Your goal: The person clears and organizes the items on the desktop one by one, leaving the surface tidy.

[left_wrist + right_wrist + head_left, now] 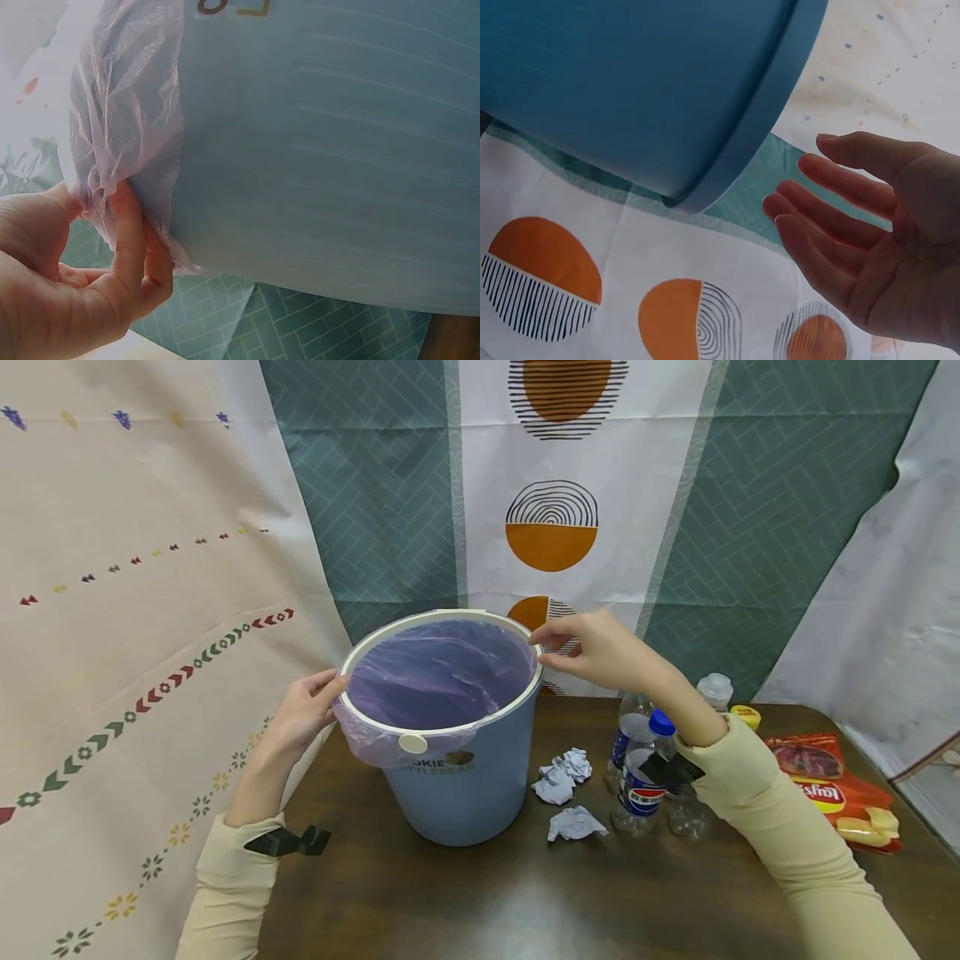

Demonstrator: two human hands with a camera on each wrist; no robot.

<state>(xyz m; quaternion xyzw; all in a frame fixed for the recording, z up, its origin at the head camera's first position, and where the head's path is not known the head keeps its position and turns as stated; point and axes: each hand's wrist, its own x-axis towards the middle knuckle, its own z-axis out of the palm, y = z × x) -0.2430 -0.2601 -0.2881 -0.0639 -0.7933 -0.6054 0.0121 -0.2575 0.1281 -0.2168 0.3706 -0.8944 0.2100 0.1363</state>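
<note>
A blue trash bin with a cream rim stands upright on the table. A thin, translucent pinkish trash bag lines it and folds over the rim at the front left. My left hand pinches the bag at the left rim, thumb on top. In the left wrist view, its curled fingers press the bag's outer fold against the bin wall. My right hand hovers at the right rim. The right wrist view shows its fingers loosely bent, holding nothing, beside the bare blue outer wall.
Crumpled white paper and another paper piece lie right of the bin. Several plastic bottles, one a blue-capped bottle, stand under my right forearm. A red chip bag and a yellow lid are farther right. Patterned cloth hangs behind.
</note>
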